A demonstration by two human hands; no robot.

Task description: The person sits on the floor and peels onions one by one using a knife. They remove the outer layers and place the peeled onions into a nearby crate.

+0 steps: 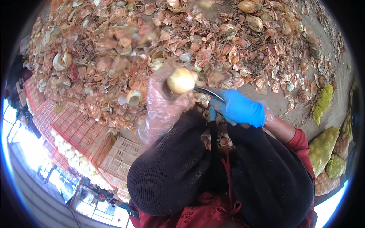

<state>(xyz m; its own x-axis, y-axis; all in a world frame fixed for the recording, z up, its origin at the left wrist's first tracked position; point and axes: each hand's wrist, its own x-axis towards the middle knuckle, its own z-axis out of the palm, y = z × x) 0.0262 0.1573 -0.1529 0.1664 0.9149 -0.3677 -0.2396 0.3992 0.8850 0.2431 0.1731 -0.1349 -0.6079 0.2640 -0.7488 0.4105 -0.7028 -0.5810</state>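
My left hand (164,99), in a clear plastic glove, grips a pale yellow onion (181,81) above my knees. My right hand (238,107) wears a blue glove and is closed around the handle of a small knife (209,93). The tip of its dark blade meets the lower right side of the onion; how deep it sits there cannot be seen. Loose papery onion skins (205,57) cover the ground in front of me. A hollow onion shell (134,97) lies on them to the left of my left hand.
Red plastic crates (82,128) and a pale crate (121,159) stand at left, with peeled white onions (75,158) beside them. Filled mesh sacks (323,148) stand at right, near a crumpled yellow net bag (322,103). Whole onions (254,23) lie among the skins.
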